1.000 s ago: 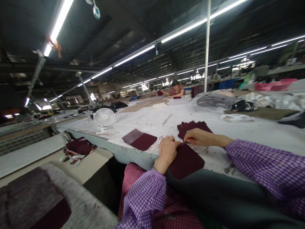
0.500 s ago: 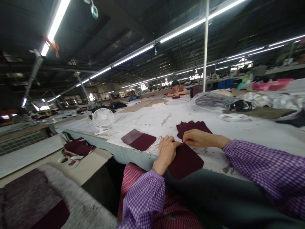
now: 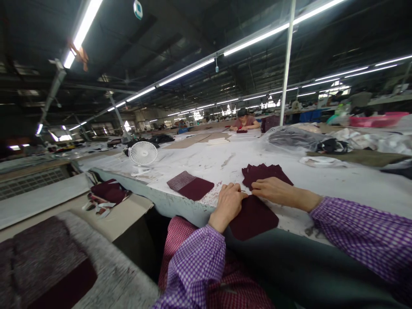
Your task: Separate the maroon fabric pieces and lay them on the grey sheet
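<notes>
A dark maroon fabric piece, plain, flat and angular-cornered, lies at the near edge of the white-covered table. The left hand curls over its left side; the right hand bunches its fingers by the top edge. Whether either grips cloth, I cannot tell.

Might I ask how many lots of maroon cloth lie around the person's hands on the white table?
3: a plain piece by the left hand, a fanned pile beyond the right hand, and a two-tone piece farther left. More may be hidden underneath.
</notes>
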Tool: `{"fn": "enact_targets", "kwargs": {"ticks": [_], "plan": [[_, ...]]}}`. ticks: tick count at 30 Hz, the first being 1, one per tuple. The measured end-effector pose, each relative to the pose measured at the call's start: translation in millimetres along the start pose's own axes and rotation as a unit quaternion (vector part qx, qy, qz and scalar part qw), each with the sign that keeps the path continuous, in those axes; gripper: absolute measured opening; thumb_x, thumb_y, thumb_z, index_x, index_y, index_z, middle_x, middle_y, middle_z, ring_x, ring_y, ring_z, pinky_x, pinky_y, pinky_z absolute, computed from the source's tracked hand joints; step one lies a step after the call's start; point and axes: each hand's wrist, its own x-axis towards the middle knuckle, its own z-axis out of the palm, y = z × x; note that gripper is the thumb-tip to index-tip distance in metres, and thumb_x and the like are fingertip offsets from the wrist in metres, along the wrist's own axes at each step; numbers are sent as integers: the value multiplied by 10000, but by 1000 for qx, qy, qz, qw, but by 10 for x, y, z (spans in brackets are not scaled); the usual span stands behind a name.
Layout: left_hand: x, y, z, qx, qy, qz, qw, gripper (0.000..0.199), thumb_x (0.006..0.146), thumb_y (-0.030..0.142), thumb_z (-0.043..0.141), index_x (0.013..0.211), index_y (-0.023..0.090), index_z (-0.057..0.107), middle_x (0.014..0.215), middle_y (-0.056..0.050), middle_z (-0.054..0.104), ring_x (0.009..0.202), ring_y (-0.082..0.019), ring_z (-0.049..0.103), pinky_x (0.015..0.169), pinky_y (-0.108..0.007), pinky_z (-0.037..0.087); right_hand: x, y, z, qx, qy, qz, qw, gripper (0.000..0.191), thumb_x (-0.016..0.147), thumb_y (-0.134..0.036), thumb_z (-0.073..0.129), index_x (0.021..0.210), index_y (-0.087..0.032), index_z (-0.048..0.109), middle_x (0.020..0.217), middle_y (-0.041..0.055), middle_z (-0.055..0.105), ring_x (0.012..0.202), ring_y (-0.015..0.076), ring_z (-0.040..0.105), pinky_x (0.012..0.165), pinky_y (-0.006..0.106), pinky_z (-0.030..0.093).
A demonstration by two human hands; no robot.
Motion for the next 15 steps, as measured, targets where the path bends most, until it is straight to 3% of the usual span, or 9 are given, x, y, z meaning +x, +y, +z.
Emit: {"fn": "enact_targets", "kwargs": {"ticks": [4,9,15], "plan": [[7,22,-8,-1,-2,-1,1000,322,898,167,416,1024,274,693,932,-67,566,934,-208,478,832,-353,363,37,-27,-90,124,39,78,988,303,828,-40,387,909,-155,655,922,93,623,825,164,588,729,270,435],[-9,-31,-31,-31,0,-12,999,300,897,190,452,1057,297,681,924,-53,587,937,-202,508,855,-346,384,92,-150,-29,201,20,94,975,278,845,-111,390,915,-150,655,852,90,630,786,180,595,724,279,438],[-243,-318,-36,-131,44,-58,989,203,872,270,542,971,280,719,887,-18,629,880,-162,552,815,-280,415,56,-126,-19,236,10,80,969,297,830,-100,404,927,-175,675,902,79,634,816,175,599,757,265,438]]}}
